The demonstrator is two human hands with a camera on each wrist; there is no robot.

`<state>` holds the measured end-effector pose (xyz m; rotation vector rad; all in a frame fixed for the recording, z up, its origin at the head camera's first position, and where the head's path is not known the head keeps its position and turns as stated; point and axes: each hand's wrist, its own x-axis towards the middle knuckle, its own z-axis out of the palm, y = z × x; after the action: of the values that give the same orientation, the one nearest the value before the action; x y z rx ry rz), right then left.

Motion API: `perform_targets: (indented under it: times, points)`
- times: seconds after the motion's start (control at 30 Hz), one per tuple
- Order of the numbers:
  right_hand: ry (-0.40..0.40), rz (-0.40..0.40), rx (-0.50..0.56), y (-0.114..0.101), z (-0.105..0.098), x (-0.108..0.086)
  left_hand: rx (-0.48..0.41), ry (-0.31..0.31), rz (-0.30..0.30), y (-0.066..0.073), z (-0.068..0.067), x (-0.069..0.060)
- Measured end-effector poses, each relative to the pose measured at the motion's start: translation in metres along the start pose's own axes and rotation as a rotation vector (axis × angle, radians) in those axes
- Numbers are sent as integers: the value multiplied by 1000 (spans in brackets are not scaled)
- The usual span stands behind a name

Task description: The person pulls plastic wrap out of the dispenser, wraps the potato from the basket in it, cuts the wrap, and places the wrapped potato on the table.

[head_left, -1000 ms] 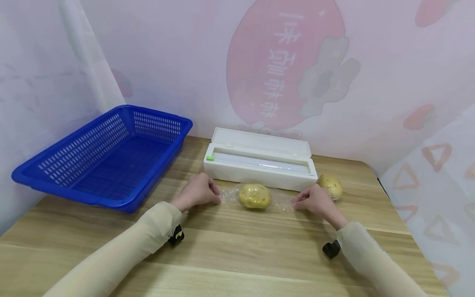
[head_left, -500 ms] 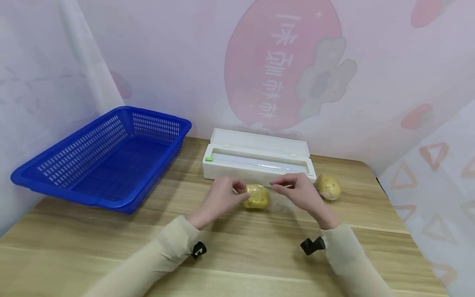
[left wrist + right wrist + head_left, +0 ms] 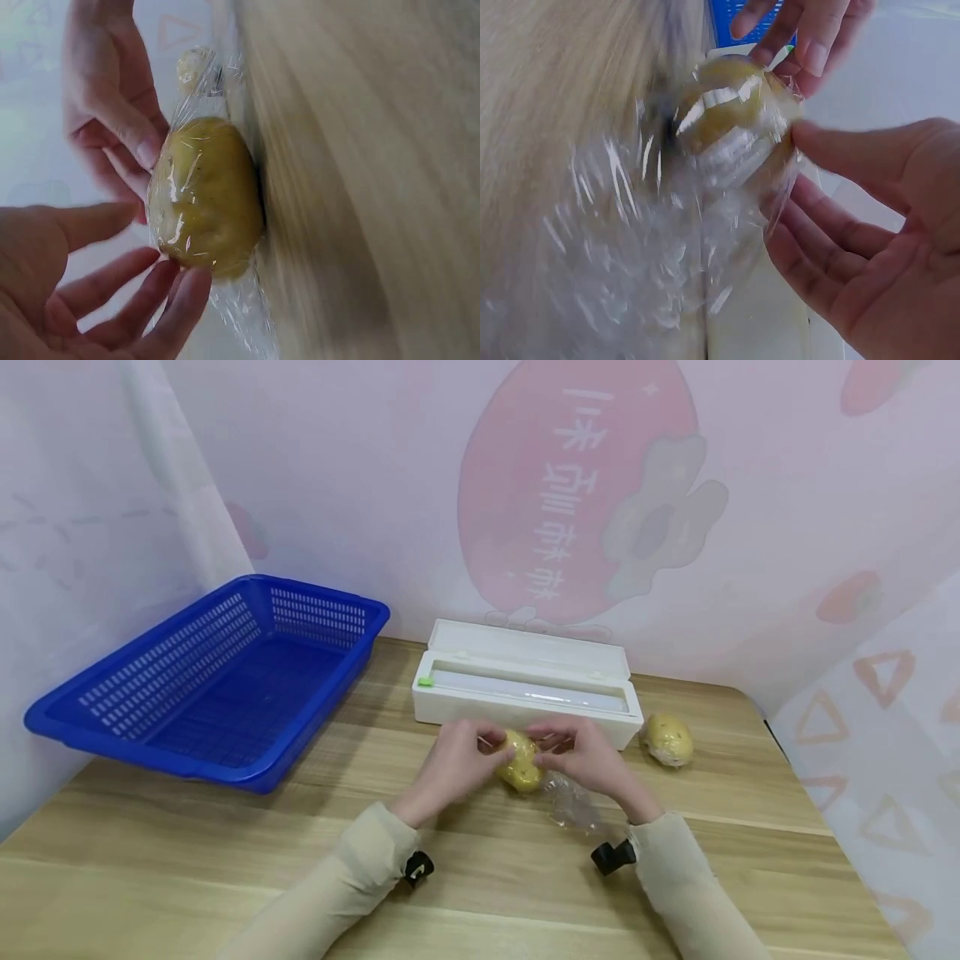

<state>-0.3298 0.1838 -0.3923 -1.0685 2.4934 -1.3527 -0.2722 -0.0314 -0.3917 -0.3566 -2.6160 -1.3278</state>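
Note:
A yellow potato (image 3: 523, 772) wrapped in clear plastic film lies tilted in front of a white box. My left hand (image 3: 463, 762) curls its fingers at the potato's left end; in the left wrist view the left fingertips (image 3: 196, 283) touch the film, while the thumb shows a small gap. From the other side my right hand (image 3: 581, 756) holds the wrapped potato; in the right wrist view, thumb and fingers (image 3: 821, 262) lie against the film. A loose tail of plastic film (image 3: 570, 803) trails off toward the right wrist. The hands hide part of the potato.
The white cling film box (image 3: 480, 702), lid raised, holds a roll (image 3: 525, 687) and has a green cutter slider (image 3: 426, 682). A second wrapped potato (image 3: 668, 740) sits at its right end. A blue plastic basket (image 3: 247, 774) occupies the left of the wooden table (image 3: 480, 877).
Both hands left the film's two ends and came inward to the potato. The potato has turned, and the film's right end now trails toward the front; its left end is no longer spread out.

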Motion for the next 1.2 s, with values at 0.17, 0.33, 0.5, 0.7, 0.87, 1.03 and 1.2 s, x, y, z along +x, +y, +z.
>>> perform_targets:
  times: [0.17, 0.33, 0.5, 0.7, 0.87, 1.03, 1.2]
  points:
    - [-65, -8, 2, 2, 0, -4, -51, -74, 24, -5, -4, 3]
    - [-129, 39, 73, 5, 3, -9, -75, -118, 28, -10, -4, 4]
    - [-87, 157, 201, -2, 10, -20, -129, -181, 43, -9, 1, 2]
    - [-73, 221, 243, -10, 15, -33, -135, -249, 94, -7, 4, 0]
    - [-96, 183, 239, -7, 15, -31, -112, -278, 124, -9, 2, 1]
    - [-118, 183, 252, -3, 15, -28, -85, -301, 124, -12, -1, 3]
    - [-123, 210, 262, -2, 14, -27, -67, -319, 106, -12, -1, 5]
